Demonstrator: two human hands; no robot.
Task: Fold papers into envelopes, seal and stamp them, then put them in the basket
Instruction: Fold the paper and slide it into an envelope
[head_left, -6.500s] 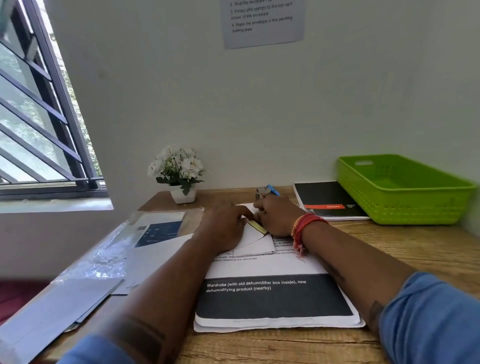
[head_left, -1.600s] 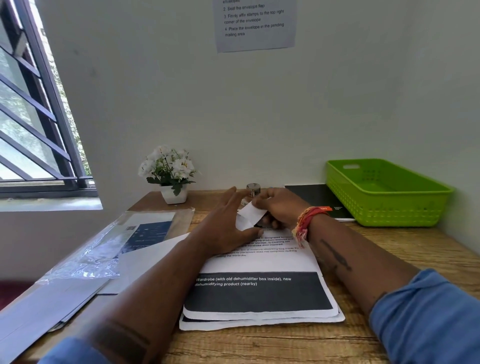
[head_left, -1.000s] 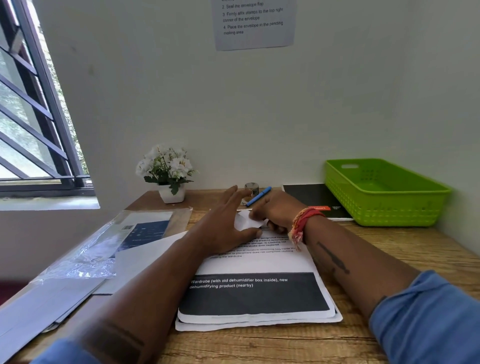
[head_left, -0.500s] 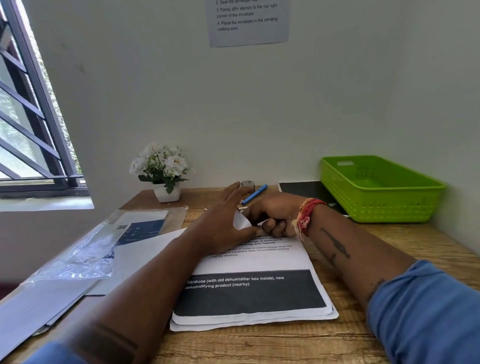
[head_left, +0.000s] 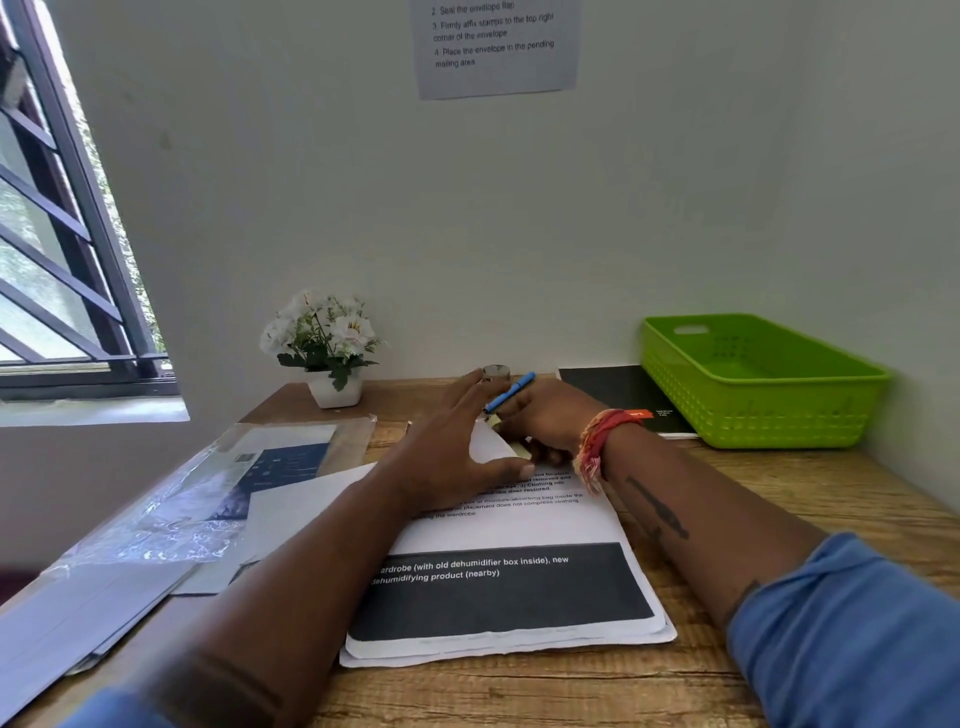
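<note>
A small white folded envelope (head_left: 493, 444) with a yellow strip along its edge lies on top of a stack of printed papers (head_left: 506, 587) at the middle of the wooden desk. My left hand (head_left: 452, 452) rests flat on the envelope, fingers straight and spread. Just right of it, my right hand (head_left: 545, 421) curls its fingers over the envelope's right edge by the yellow strip; what the fingertips do is hidden. The green plastic basket (head_left: 758, 384) stands at the back right, with nothing visible inside.
A blue pen (head_left: 511, 391) and a small round metal thing (head_left: 496, 371) lie behind my hands. A black notebook (head_left: 623, 395) sits beside the basket. A white flower pot (head_left: 332, 358) stands at the back. Plastic sleeves and white sheets (head_left: 171, 525) cover the left side.
The flap that my right hand was lifting 1.6 s ago has come down, and the envelope now lies flat. My left hand stays pressed on it while the right hand works along its right edge.
</note>
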